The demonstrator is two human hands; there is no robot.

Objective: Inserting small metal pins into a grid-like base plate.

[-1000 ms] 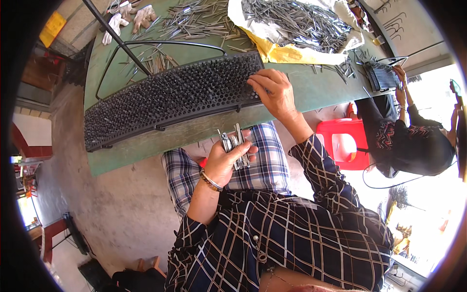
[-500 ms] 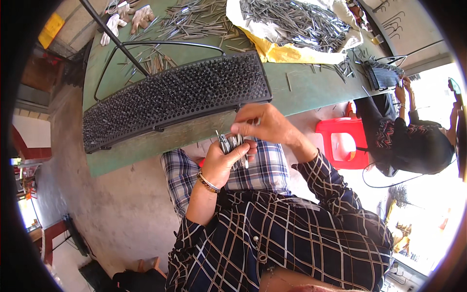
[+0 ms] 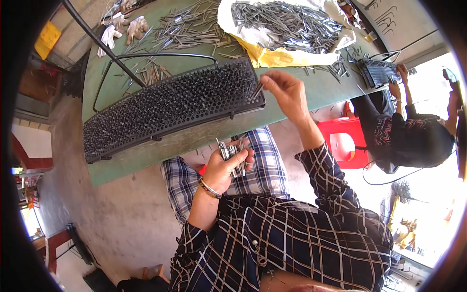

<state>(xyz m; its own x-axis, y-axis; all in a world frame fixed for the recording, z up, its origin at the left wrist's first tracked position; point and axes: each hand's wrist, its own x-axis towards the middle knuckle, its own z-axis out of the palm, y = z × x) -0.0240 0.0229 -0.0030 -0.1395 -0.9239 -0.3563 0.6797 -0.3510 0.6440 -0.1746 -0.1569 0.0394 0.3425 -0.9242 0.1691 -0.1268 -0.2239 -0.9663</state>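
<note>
My left hand (image 3: 224,168) is closed round a bundle of thin metal rods (image 3: 232,155), held low above my lap. My right hand (image 3: 287,92) pinches a slim metal rod (image 3: 258,91) at the right end of a long black perforated rack (image 3: 170,100). The rod's lower tip is at the rack's holes; whether it is inside one I cannot tell. Most of the rack's holes hold upright dark rods, while some holes near its right end and front edge show bare. The rack lies tilted along the table's near edge.
Loose rods (image 3: 189,29) are strewn over the green table (image 3: 287,90). A white and yellow sack (image 3: 272,57) heaped with rods lies at the back. Work gloves (image 3: 137,29) rest at the far left. At right, a person (image 3: 413,131) works at another rack (image 3: 377,73), near a red stool (image 3: 335,127).
My right hand has moved from beside the left hand's bundle up to the rack's right end, bringing a rod. My left hand stays low with the bundle.
</note>
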